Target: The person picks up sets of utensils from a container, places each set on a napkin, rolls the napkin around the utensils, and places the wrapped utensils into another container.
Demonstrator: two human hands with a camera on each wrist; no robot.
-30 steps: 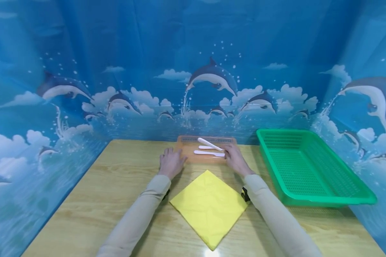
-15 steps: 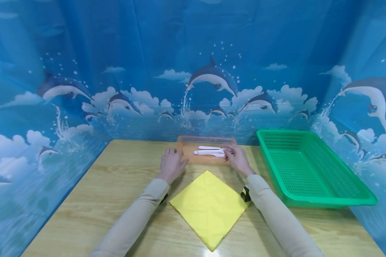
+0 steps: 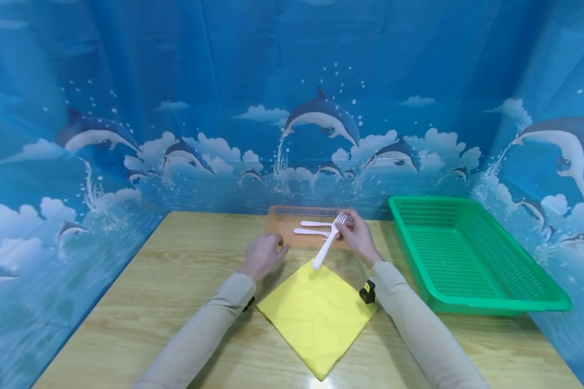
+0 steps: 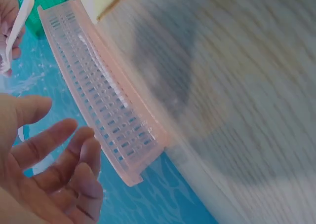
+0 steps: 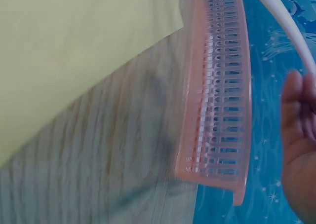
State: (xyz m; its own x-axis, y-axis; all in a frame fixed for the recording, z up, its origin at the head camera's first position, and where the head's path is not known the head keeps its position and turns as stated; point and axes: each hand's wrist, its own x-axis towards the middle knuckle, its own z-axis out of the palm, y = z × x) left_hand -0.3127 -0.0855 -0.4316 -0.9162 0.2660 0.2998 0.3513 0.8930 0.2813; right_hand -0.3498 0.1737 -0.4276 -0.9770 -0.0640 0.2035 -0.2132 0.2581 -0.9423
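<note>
One fork (image 3: 325, 248) held over wood-grain table (image 3: 175, 259); blue dolphin backdrop (image 3: 253, 59) behind.

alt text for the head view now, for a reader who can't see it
The right hand holds a white fork, handle toward a yellow napkin; the empty left hand is near an orange basket with two more white utensils. A larger green basket stands at right.

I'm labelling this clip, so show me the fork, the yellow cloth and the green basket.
Fork (image 3: 326, 246), head view, on its handle.
Yellow cloth (image 3: 317, 319), head view, middle of its top.
Green basket (image 3: 459, 262), head view, on its inner floor.
</note>
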